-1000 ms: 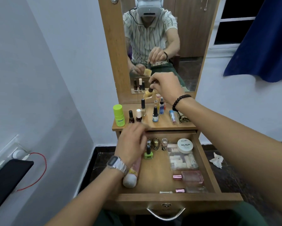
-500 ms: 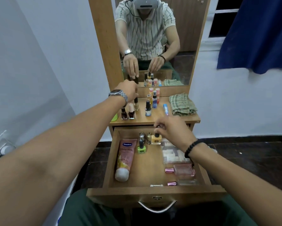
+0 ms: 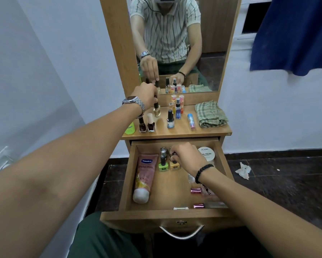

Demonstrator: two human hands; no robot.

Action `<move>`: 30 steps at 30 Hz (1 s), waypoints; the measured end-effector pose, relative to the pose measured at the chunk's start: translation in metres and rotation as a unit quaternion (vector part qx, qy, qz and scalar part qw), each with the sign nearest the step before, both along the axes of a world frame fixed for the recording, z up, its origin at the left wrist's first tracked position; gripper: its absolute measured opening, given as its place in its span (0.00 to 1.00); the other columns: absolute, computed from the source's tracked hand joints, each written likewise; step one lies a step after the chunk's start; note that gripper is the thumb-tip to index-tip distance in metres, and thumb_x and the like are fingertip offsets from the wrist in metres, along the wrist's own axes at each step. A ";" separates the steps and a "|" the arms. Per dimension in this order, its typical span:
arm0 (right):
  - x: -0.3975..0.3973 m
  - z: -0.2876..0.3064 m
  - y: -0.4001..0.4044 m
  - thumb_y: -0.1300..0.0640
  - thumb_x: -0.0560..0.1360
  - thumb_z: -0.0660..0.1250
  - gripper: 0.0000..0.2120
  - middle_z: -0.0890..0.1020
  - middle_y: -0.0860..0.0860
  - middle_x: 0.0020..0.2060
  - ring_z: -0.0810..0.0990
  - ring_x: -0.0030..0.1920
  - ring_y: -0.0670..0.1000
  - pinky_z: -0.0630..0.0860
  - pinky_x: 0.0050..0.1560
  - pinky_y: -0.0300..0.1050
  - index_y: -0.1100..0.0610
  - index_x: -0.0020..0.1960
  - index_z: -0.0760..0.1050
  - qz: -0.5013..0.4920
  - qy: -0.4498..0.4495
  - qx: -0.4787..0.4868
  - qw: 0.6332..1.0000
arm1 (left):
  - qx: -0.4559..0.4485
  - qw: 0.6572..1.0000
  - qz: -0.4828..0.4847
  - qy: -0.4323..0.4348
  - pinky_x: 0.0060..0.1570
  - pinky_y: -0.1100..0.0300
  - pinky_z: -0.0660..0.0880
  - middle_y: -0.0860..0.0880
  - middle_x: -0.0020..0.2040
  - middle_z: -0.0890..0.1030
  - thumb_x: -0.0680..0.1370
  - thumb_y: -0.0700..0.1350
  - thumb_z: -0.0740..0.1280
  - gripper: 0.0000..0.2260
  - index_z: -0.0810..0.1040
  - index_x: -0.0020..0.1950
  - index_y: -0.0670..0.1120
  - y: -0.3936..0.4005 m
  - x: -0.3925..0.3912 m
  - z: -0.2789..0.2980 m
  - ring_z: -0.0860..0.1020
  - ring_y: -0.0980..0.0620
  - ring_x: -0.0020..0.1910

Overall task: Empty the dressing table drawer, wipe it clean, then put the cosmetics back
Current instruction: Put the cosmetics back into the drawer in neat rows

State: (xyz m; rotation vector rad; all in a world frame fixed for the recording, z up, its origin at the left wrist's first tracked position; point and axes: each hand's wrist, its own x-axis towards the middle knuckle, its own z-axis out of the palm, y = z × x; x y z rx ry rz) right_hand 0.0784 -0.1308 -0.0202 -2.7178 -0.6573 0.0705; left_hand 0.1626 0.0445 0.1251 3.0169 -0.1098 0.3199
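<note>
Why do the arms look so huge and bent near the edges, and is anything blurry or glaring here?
Head view: the wide-angle lens stretches the forearms near the bottom corners and bows the wall lines. Light is soft and even, with no hard shadows or glare, even on the mirror. The blue curtain and left wall look smeared. The left hand and right hand look slightly soft, yet the Vaseline tube label reads clearly.

Left hand (image 3: 147, 94) grips gold bottle (image 3: 156, 111); right hand (image 3: 189, 157) in drawer (image 3: 173, 214)
</note>
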 end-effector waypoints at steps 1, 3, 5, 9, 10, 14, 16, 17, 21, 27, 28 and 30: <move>0.000 -0.002 0.001 0.57 0.74 0.65 0.01 0.81 0.53 0.41 0.80 0.45 0.58 0.78 0.44 0.52 0.53 0.45 0.76 0.000 0.000 -0.003 1.000 | 0.001 1.000 -0.004 -0.010 0.40 0.58 0.71 0.44 0.52 0.81 0.77 0.44 0.67 0.07 0.82 0.52 0.46 0.000 -0.001 0.003 0.79 0.43 0.49; 0.001 -0.004 0.004 0.57 0.75 0.65 0.03 0.81 0.54 0.42 0.80 0.46 0.58 0.78 0.45 0.53 0.54 0.47 0.77 -0.001 0.001 0.000 1.000 | 0.001 0.999 -0.012 -0.033 0.40 0.59 0.70 0.43 0.52 0.81 0.77 0.44 0.67 0.08 0.81 0.54 0.46 0.000 -0.002 0.009 0.79 0.43 0.49; 0.001 -0.004 0.007 0.56 0.74 0.66 0.04 0.81 0.54 0.43 0.80 0.47 0.58 0.79 0.46 0.54 0.54 0.48 0.77 -0.006 0.006 0.008 1.000 | 0.003 0.998 -0.024 -0.053 0.41 0.58 0.69 0.43 0.52 0.81 0.77 0.45 0.67 0.08 0.81 0.55 0.46 0.000 -0.004 0.013 0.78 0.43 0.50; -0.002 -0.005 0.013 0.55 0.75 0.67 0.05 0.81 0.54 0.43 0.80 0.47 0.58 0.80 0.45 0.55 0.55 0.48 0.78 -0.016 0.011 0.006 1.000 | 0.000 0.997 -0.038 -0.074 0.43 0.56 0.70 0.44 0.52 0.80 0.77 0.46 0.66 0.08 0.80 0.55 0.48 -0.002 -0.008 0.018 0.77 0.44 0.51; -0.003 -0.005 0.014 0.55 0.76 0.66 0.06 0.82 0.55 0.44 0.80 0.47 0.58 0.80 0.46 0.54 0.56 0.50 0.78 -0.019 0.010 0.004 1.000 | -0.002 0.996 -0.040 -0.077 0.44 0.56 0.70 0.44 0.52 0.80 0.77 0.46 0.66 0.08 0.80 0.55 0.48 -0.004 -0.009 0.020 0.77 0.44 0.51; -0.004 -0.002 0.017 0.55 0.77 0.66 0.08 0.82 0.56 0.46 0.81 0.48 0.58 0.80 0.47 0.53 0.57 0.52 0.78 -0.013 -0.006 -0.008 1.000 | -0.009 0.996 -0.044 -0.077 0.42 0.58 0.70 0.44 0.52 0.80 0.77 0.46 0.66 0.09 0.80 0.56 0.48 -0.007 -0.015 0.026 0.78 0.45 0.49; -0.006 0.001 0.017 0.54 0.77 0.66 0.08 0.82 0.55 0.46 0.81 0.49 0.58 0.80 0.47 0.53 0.57 0.53 0.78 -0.007 0.000 -0.008 1.000 | -0.009 0.996 -0.048 -0.076 0.42 0.58 0.71 0.44 0.52 0.80 0.77 0.45 0.66 0.09 0.80 0.56 0.48 -0.009 -0.019 0.026 0.79 0.45 0.49; -0.008 0.002 0.017 0.53 0.77 0.66 0.09 0.82 0.55 0.47 0.81 0.49 0.58 0.80 0.48 0.53 0.56 0.54 0.78 -0.005 0.006 -0.007 1.000 | -0.009 0.996 -0.050 -0.075 0.42 0.57 0.71 0.44 0.52 0.80 0.77 0.45 0.66 0.08 0.80 0.56 0.48 -0.009 -0.021 0.027 0.79 0.45 0.49; -0.015 0.020 0.003 0.45 0.76 0.67 0.12 0.80 0.48 0.47 0.80 0.47 0.52 0.79 0.45 0.48 0.52 0.53 0.77 -0.024 -0.038 0.067 0.997 | -0.009 0.994 -0.069 -0.083 0.43 0.58 0.69 0.45 0.53 0.81 0.78 0.45 0.65 0.09 0.80 0.57 0.48 -0.015 -0.034 0.030 0.78 0.46 0.51; -0.016 0.071 -0.024 0.50 0.73 0.71 0.19 0.76 0.45 0.48 0.77 0.40 0.46 0.76 0.42 0.39 0.49 0.59 0.67 -0.075 -0.100 0.327 0.937 | 0.015 0.983 -0.151 -0.101 0.45 0.59 0.69 0.47 0.52 0.82 0.78 0.44 0.64 0.10 0.80 0.57 0.48 -0.027 -0.065 0.032 0.78 0.48 0.52; -0.016 0.077 -0.025 0.50 0.73 0.72 0.21 0.76 0.44 0.50 0.77 0.42 0.47 0.75 0.43 0.38 0.49 0.61 0.67 -0.066 -0.099 0.341 0.932 | 0.017 0.981 -0.164 -0.100 0.46 0.57 0.72 0.48 0.53 0.81 0.78 0.45 0.64 0.09 0.80 0.57 0.48 -0.030 -0.071 0.030 0.77 0.48 0.52; -0.016 0.083 -0.026 0.49 0.73 0.72 0.22 0.76 0.43 0.52 0.77 0.43 0.45 0.73 0.44 0.36 0.49 0.63 0.69 -0.051 -0.097 0.351 0.930 | 0.025 0.976 -0.188 -0.104 0.48 0.52 0.75 0.48 0.53 0.81 0.78 0.45 0.64 0.09 0.79 0.56 0.48 -0.038 -0.080 0.026 0.77 0.48 0.53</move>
